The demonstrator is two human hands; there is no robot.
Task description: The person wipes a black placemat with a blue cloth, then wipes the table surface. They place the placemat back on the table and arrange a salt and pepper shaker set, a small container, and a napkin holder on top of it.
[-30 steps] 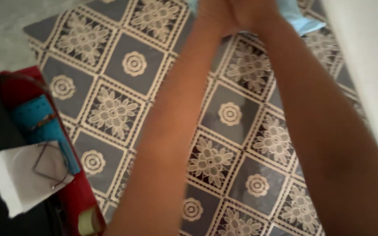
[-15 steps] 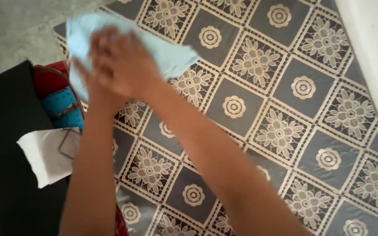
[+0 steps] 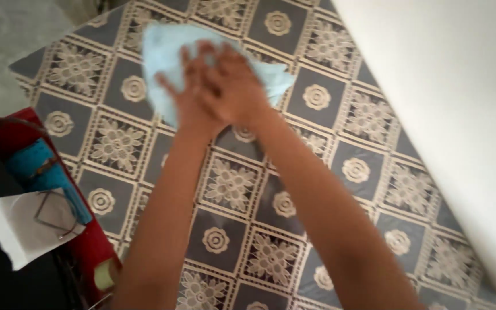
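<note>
1. Nearest the person, at the lower left, a red bag (image 3: 96, 244) lies with a white paper (image 3: 15, 229) and wire-rimmed glasses (image 3: 55, 212) on top, and a blue item (image 3: 38, 166) beside them. These lie much as they did half a second ago.
2. Both forearms reach out over the patterned cloth (image 3: 231, 241), grey with cream flower squares.
3. The left hand (image 3: 185, 97) and right hand (image 3: 233, 86) now press together on the light blue cloth (image 3: 162, 51), the right overlapping the left. Fingers are spread and flat, not clenched.
4. Half a second ago the hands held the blue cloth near the left edge by the bag; now it sits further in on the patterned surface, bunched under the palms. This looks like pressing or smoothing.
5. Farthest right, a pale wall (image 3: 443, 86) borders the patterned cloth.
</note>
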